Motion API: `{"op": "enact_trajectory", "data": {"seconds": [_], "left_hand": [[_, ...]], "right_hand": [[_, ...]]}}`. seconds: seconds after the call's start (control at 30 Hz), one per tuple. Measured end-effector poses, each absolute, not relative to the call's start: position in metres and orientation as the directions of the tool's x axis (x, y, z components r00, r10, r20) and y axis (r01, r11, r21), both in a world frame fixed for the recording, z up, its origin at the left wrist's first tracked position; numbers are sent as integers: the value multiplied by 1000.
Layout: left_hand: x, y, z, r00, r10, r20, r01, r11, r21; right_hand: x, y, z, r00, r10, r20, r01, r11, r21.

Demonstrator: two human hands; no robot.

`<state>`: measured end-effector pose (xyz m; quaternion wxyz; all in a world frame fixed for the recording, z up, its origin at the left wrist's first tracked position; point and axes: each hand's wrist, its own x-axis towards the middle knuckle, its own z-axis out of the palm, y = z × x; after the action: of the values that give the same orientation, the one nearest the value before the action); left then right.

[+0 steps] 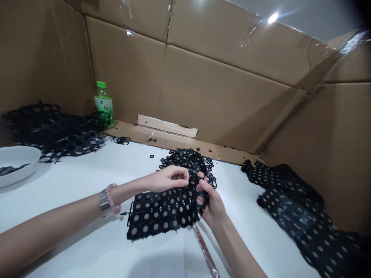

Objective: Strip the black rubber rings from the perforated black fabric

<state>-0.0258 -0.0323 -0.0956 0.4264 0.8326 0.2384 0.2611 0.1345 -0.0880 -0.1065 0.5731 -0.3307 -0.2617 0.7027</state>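
My left hand (169,179) reaches in from the left and grips the upper part of a black perforated mesh sheet (162,210). My right hand (213,204) holds the same sheet at its right edge, with the fingers pushed among the holes. The sheet hangs between my hands over the white table top (87,185), its lower part resting on the surface. Several small black rings (151,156) lie loose just beyond it. A pink beaded bracelet and a silver wristband circle my left wrist.
Heaps of black mesh lie at the left (55,131) and right (292,210). A white bowl (17,162) holds black pieces at the far left. A green-capped bottle (103,104) stands at the back. A transparent, reddish strip (204,247) lies under my right forearm. Cardboard walls (203,88) surround the table.
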Motion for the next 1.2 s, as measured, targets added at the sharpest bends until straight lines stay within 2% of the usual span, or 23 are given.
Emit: {"op": "enact_trajectory", "data": {"seconds": [0.13, 0.2, 0.27, 0.37, 0.47, 0.57, 0.63, 0.73, 0.8, 0.9, 1.07, 1.2], "left_hand": [[-24, -30, -99, 749, 632, 201, 53, -359, 932], [-25, -30, -97, 749, 631, 200, 39, -344, 938], [-27, -31, -93, 742, 639, 204, 49, -356, 933], [-30, -33, -84, 729, 651, 211, 55, -364, 930], [-31, -37, -76, 738, 642, 208, 96, -405, 910], [-29, -44, -73, 722, 662, 203, 206, -485, 850], [-27, -50, -74, 651, 705, 282, 295, -576, 762], [-25, -56, -76, 548, 701, 457, 413, -701, 581], [-24, -58, -77, 586, 673, 451, 450, -733, 510], [-23, -57, -77, 673, 655, 344, 437, -727, 529], [-26, -54, -75, 733, 643, 222, 407, -676, 615], [-27, -52, -75, 707, 666, 239, 406, -659, 634]], "right_hand": [[138, -87, -100, -156, 975, -160, -588, -221, -778], [140, -87, -98, -151, 974, -170, -558, -226, -798], [141, -87, -96, -132, 977, -167, -496, -210, -843], [144, -88, -96, -133, 982, -137, -312, -173, -934], [148, -89, -99, -164, 978, -130, -188, -161, -969], [149, -89, -101, -144, 987, -72, -131, -91, -987], [148, -88, -103, -112, 993, -26, -103, -38, -994], [145, -87, -106, -58, 998, -36, -99, -41, -994], [143, -87, -108, -40, 997, -61, -98, -65, -993], [140, -88, -109, -49, 997, -64, -119, -70, -990], [135, -90, -109, -66, 998, 14, -141, 5, -990], [134, -89, -111, -34, 998, 45, -246, 36, -969]]}}
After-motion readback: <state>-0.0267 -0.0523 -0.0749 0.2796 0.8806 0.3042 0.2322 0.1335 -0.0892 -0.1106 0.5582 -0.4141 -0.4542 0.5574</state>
